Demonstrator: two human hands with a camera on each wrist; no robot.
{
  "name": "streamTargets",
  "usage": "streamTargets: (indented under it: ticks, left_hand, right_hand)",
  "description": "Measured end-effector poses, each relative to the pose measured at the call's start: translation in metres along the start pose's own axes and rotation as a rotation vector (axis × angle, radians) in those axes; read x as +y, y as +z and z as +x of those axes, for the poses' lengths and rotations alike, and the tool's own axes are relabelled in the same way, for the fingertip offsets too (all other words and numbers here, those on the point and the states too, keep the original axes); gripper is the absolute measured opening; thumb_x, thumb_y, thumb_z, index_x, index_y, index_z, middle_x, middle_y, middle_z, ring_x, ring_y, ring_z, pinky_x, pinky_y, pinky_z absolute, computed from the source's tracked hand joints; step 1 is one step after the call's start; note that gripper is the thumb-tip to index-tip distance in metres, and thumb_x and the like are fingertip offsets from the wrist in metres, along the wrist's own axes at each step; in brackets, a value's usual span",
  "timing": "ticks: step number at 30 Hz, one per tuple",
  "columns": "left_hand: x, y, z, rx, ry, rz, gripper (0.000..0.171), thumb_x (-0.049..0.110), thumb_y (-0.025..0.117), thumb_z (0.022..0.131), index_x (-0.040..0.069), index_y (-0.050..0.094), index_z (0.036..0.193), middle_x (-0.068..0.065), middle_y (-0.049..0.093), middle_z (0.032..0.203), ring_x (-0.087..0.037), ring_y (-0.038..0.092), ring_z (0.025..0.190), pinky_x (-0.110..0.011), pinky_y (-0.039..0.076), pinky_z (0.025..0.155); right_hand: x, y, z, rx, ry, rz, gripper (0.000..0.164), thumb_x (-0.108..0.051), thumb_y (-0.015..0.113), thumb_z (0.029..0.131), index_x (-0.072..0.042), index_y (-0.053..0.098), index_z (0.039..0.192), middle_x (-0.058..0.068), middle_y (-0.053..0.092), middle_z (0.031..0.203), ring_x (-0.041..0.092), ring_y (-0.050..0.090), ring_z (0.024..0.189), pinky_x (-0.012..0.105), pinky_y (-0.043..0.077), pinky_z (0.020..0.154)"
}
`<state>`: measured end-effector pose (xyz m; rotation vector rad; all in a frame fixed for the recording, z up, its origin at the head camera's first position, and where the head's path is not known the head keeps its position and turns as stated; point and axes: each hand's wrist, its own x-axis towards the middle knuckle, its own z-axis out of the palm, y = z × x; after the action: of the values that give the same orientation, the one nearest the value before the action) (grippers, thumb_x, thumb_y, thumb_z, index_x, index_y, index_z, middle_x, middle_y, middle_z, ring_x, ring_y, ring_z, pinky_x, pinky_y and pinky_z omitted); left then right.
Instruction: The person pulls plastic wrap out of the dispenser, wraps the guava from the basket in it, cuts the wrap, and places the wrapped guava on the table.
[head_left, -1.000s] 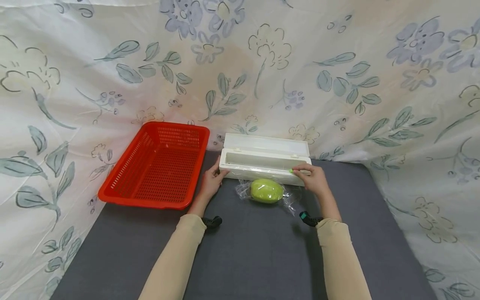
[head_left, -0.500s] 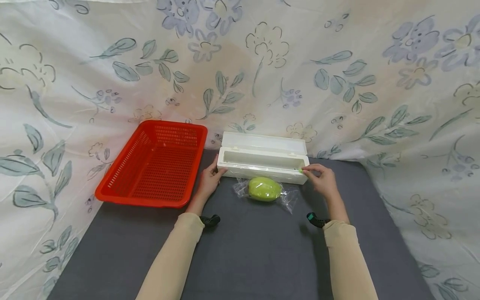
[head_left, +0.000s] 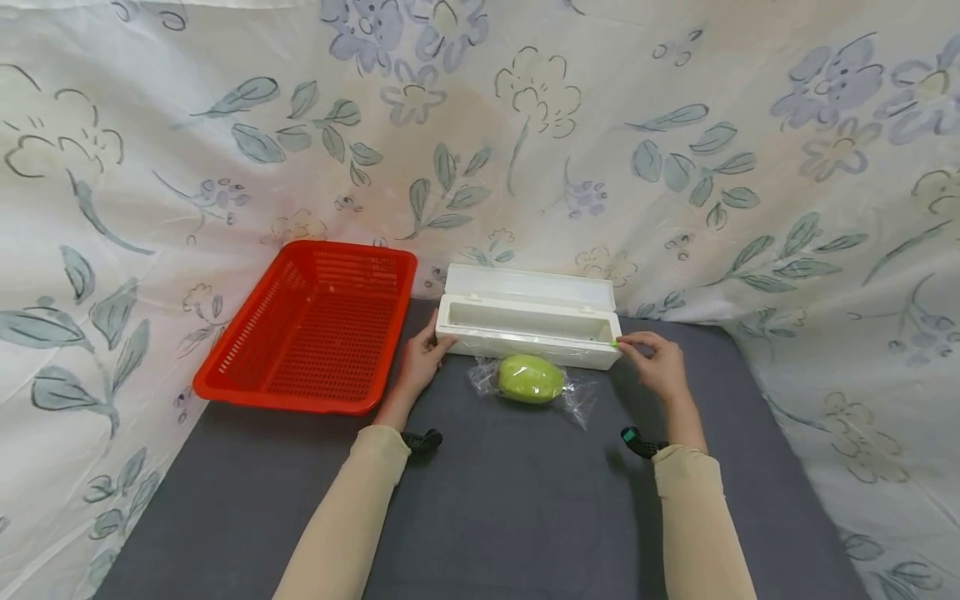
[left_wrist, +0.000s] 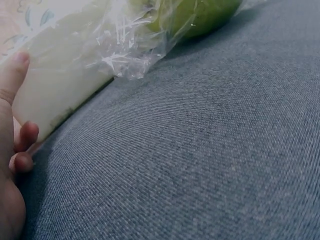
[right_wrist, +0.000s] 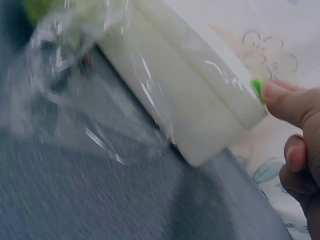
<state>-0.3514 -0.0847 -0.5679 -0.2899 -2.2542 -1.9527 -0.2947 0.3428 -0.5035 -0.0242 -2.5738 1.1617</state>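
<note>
A long white cling film box (head_left: 581, 357) lies across the table with its lid (head_left: 528, 285) raised at the back. My left hand (head_left: 422, 360) grips its left end, thumb on the front. At the right end my right hand (head_left: 660, 365) pinches a small bright green slide cutter (right_wrist: 257, 87) between thumb and finger, at the box's front top corner. Just in front of the box lies an oval green fruit (head_left: 531, 380) in clear cling film (left_wrist: 131, 57), the film's ends crumpled on both sides. In the left wrist view, my left thumb (left_wrist: 15, 72) lies along the box's white face.
A red plastic basket (head_left: 322, 333) stands on the left, close beside my left forearm. The grey cloth-covered table (head_left: 525, 500) stretches toward me. A floral curtain (head_left: 675, 233) hangs right behind the box and basket.
My right hand has slid rightward along the box's front edge to its right end, carrying the green cutter. The left hand stays on the left end; the wrapped fruit lies where it was.
</note>
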Motion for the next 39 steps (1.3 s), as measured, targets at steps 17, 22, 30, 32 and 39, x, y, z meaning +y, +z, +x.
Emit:
streamTargets:
  ticks: [17,22,30,32,39]
  left_hand:
    - [0.009,0.001,-0.014,0.127,-0.158,-0.092,0.067,0.022,0.074,0.103,0.004,0.045,0.160,-0.014,0.051,0.161,-0.008,0.058,0.058,-0.019,0.045,0.050]
    - [0.017,0.007,-0.025,0.264,-0.208,-0.027,0.043,0.025,0.078,0.099,-0.001,0.067,0.132,-0.021,0.070,0.126,-0.006,0.057,0.055,-0.018,0.047,0.051]
    - [0.027,0.010,-0.032,0.280,-0.236,-0.020,0.034,0.024,0.081,0.097,0.000,0.073,0.120,-0.021,0.073,0.114,-0.008,0.059,0.053,-0.018,0.049,0.050]
    - [0.029,0.011,-0.034,0.273,-0.234,-0.011,0.034,0.025,0.081,0.096,0.001,0.074,0.119,-0.021,0.075,0.112,-0.009,0.059,0.052,-0.018,0.049,0.050]
    - [0.030,0.016,-0.036,0.260,-0.203,-0.001,0.033,0.029,0.083,0.095,0.004,0.080,0.116,-0.018,0.078,0.108,-0.007,0.058,0.048,-0.020,0.050,0.048]
  right_hand:
    - [-0.001,0.015,-0.015,0.212,0.181,0.136,0.024,-0.022,0.079,0.098,-0.004,0.082,0.115,0.018,0.076,0.118,0.005,0.050,0.041,0.020,0.044,0.043]
    - [-0.003,0.012,-0.024,0.253,0.281,0.151,0.037,-0.034,0.078,0.099,-0.003,0.079,0.119,0.017,0.073,0.121,0.004,0.050,0.043,0.020,0.044,0.047]
    - [-0.004,0.014,-0.035,0.278,0.360,0.162,0.055,-0.052,0.072,0.099,-0.001,0.078,0.118,0.007,0.071,0.110,0.004,0.050,0.045,0.020,0.042,0.047]
    - [-0.004,0.015,-0.037,0.276,0.374,0.168,0.055,-0.053,0.073,0.098,-0.001,0.079,0.116,0.004,0.071,0.104,0.004,0.050,0.044,0.021,0.041,0.046]
    - [-0.003,0.024,-0.040,0.222,0.391,0.201,0.051,-0.049,0.076,0.098,-0.002,0.079,0.118,0.019,0.076,0.107,0.005,0.050,0.043,0.021,0.042,0.046]
